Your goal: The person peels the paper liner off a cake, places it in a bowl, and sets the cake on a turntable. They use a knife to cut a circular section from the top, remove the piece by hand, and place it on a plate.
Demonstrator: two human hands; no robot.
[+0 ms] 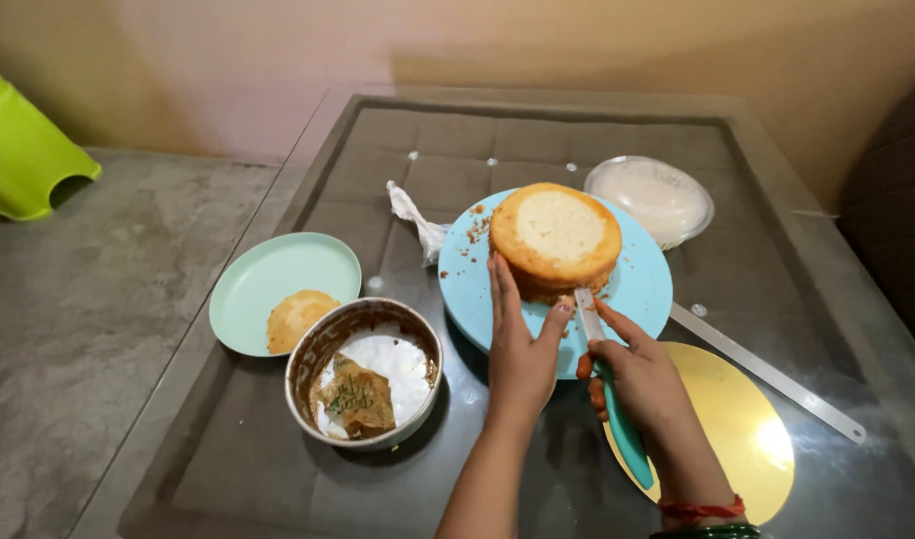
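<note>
Your left hand (518, 349) is flat and open, fingers together, braced against the near side of the round golden sponge cake (556, 238) on the light blue round plate (645, 289), mid-table on the glass-topped table (228, 459). Your right hand (645, 384) is wrapped tight around the teal-handled knife (607, 384), blade entering the cake's near edge low down, so this looks like the levelling cut, only just begun. Next, I'd say, you need a flat blade and a slow turn of the cake. The pale green plate with its sliced-off dome (296, 317), the paper-lined metal cake tin (363, 374) and the gold cake board (747, 429) sit nearby.
</note>
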